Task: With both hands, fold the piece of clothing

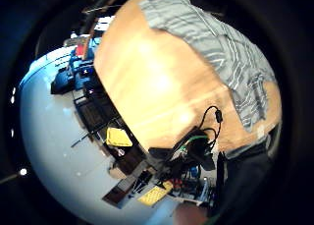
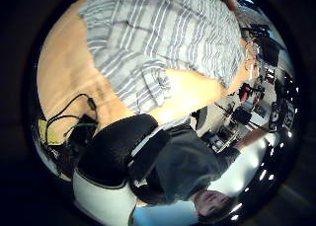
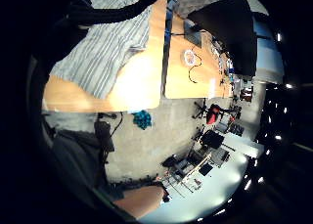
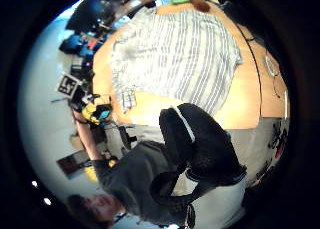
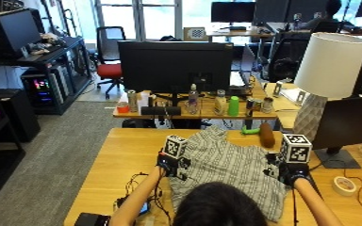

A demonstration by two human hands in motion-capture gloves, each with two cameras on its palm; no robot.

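On either side of the shirt (image 5: 228, 172), the two gloved hands hang above the bench (image 5: 118, 155): the left hand (image 5: 170, 165) over the shirt's left edge, the right hand (image 5: 291, 173) over its right edge. Whether the fingers of either hand are spread, curled or pinching cloth I cannot tell; the outside view shows only the backs of the gloves, and neither palm view shows fabric pressed up close. Judging by how far off the shirt looks from both palms, the hands seem to be raised above it and not gripping, but that is only a judgement.

Between the hands the shirt lies spread across the wooden bench, grey with pale stripes, its far end reaching toward the green bottle (image 5: 234, 105) and the monitor (image 5: 175, 66) beyond. From the right thumb side palm view it appears as one broad flat sheet (image 4: 175, 54) with a short sleeve jutting out near the bench edge, and no part visibly doubled over. From the left thumb side palm view the near sleeve (image 2: 148, 88) is a little rumpled, with soft wrinkles across the body.

As far as can be judged, the folding has barely begun: the shirt is laid out and roughly smoothed, and every fold seems still to be made. The person's head (image 5: 222, 207) hides the near hem, so a turn there cannot be ruled out.

Right of the shirt stand a white lamp (image 5: 328, 61) and a roll of tape (image 5: 343, 185).
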